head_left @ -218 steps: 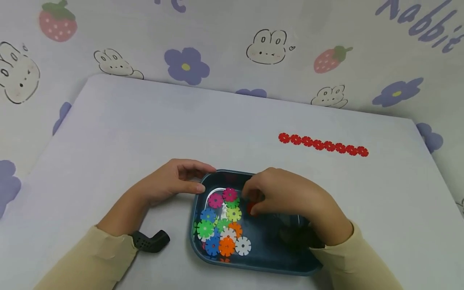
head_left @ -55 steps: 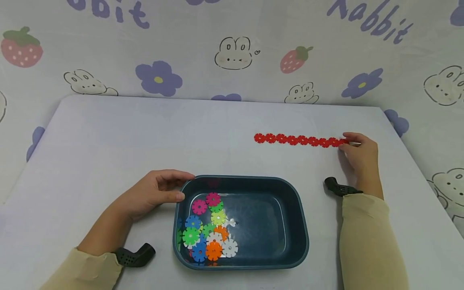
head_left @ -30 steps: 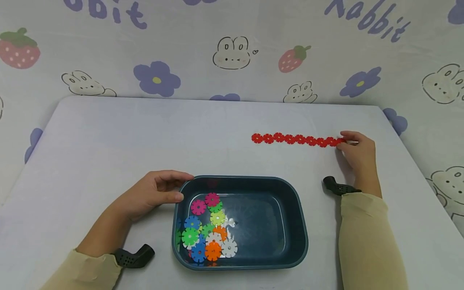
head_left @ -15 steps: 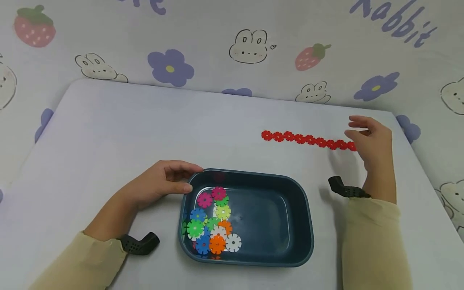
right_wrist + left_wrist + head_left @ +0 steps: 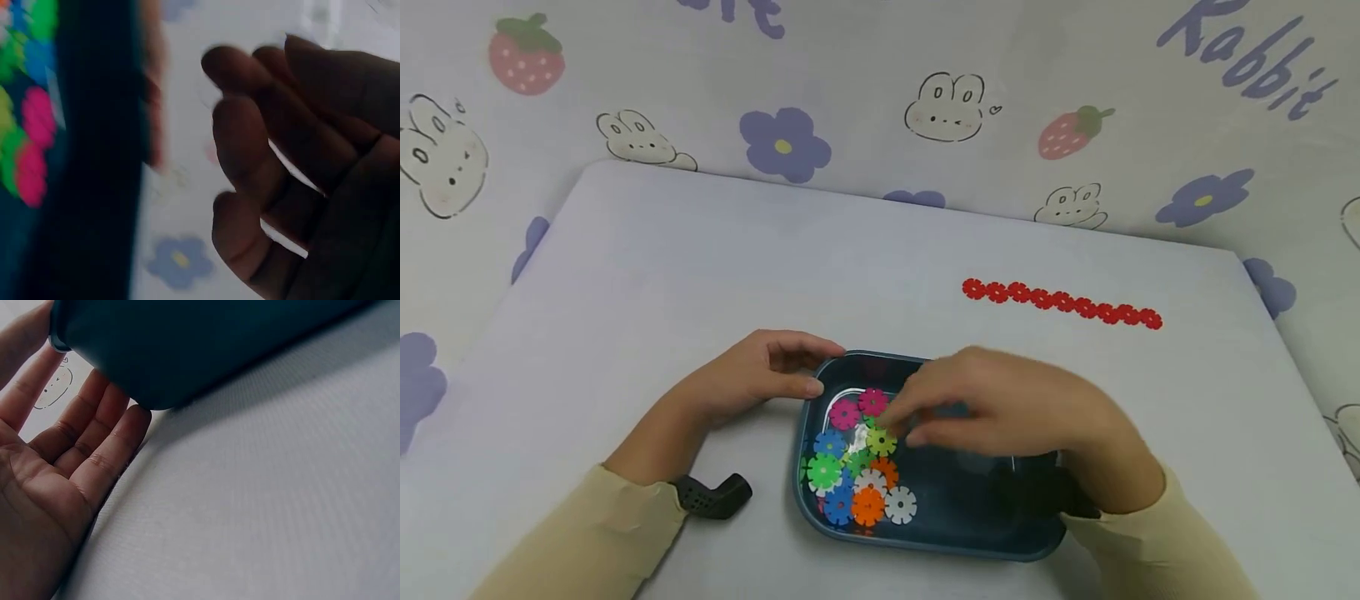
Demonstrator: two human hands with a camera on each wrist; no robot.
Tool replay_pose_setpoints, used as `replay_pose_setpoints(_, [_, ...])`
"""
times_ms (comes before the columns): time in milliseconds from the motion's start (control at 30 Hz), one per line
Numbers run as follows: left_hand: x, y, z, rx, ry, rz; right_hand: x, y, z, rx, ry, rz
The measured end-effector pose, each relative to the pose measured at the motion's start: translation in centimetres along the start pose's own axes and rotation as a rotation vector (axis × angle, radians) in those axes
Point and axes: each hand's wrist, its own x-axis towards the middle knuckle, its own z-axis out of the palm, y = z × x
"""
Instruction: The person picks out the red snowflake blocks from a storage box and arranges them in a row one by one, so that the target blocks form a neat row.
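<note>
My left hand (image 5: pixel 756 371) holds the back-left corner of a dark teal plastic tray (image 5: pixel 1045 542), thumb on the left side and fingers at the back. In the left wrist view, fingers (image 5: pixel 103 456) touch the tray's outer wall. My right hand (image 5: pixel 1000 400) is over the tray, blurred, thumb and fingers apart with nothing visible between them. Beneath and left of its fingertips lie several snowflake discs, among them a yellow disc (image 5: pixel 882 442), a pink disc (image 5: pixel 844 414) and a white disc (image 5: pixel 901 505). Behind the tray, a row of red snowflake discs (image 5: pixel 1062 302) lies on the table.
The white table (image 5: pixel 700 242) reaches back to a wall cloth (image 5: pixel 865 67) printed with rabbits, strawberries and flowers. A black wrist device (image 5: pixel 715 497) sits at my left cuff. My right forearm crosses the tray's right side.
A red disc has joined the right end of the row. My right hand let go there and came back to the tray. The left hand stays at the tray's corner.
</note>
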Motion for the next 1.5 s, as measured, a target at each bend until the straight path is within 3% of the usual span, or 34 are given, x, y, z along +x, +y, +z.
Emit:
replay_pose_setpoints(133, [0.3,0.0,0.0,-0.006,-0.001,0.004,3.7,-0.2,2.8,0.038,-0.326,0.066])
replay_pose_setpoints(200, [0.3,0.0,0.0,-0.009,-0.001,0.01,4.9,0.0,3.9,0.024,-0.416,0.117])
replay_pose_setpoints(267, [0.4,0.1,-0.1,-0.008,-0.001,0.014,5.7,0.3,4.7,0.001,-0.453,0.156])
replay_pose_setpoints(333, [0.4,0.2,-0.1,0.001,-0.004,0.02,6.0,0.7,5.1,-0.035,-0.431,0.189])
replay_pose_setpoints(533, [0.7,0.6,-0.1,0.007,-0.011,0.034,6.1,1.6,5.0,-0.211,-0.232,0.275])
replay_pose_setpoints(800, [0.8,0.9,-0.4,-0.005,-0.003,0.038,7.1,2.1,6.3,-0.169,-0.33,0.184])
replay_pose_setpoints(1167, [0.3,0.7,-0.4,-0.011,0.0,0.02,7.8,2.2,6.8,-0.274,-0.253,0.166])
replay_pose_setpoints(1333, [0.2,0.3,-0.3,-0.018,-0.004,0.015,7.2,1.6,5.6,-0.274,-0.185,0.125])
replay_pose_setpoints(1500, [0.1,0.1,-0.1,-0.029,-0.013,0.001,5.9,1.0,2.4,-0.168,-0.008,0.081])
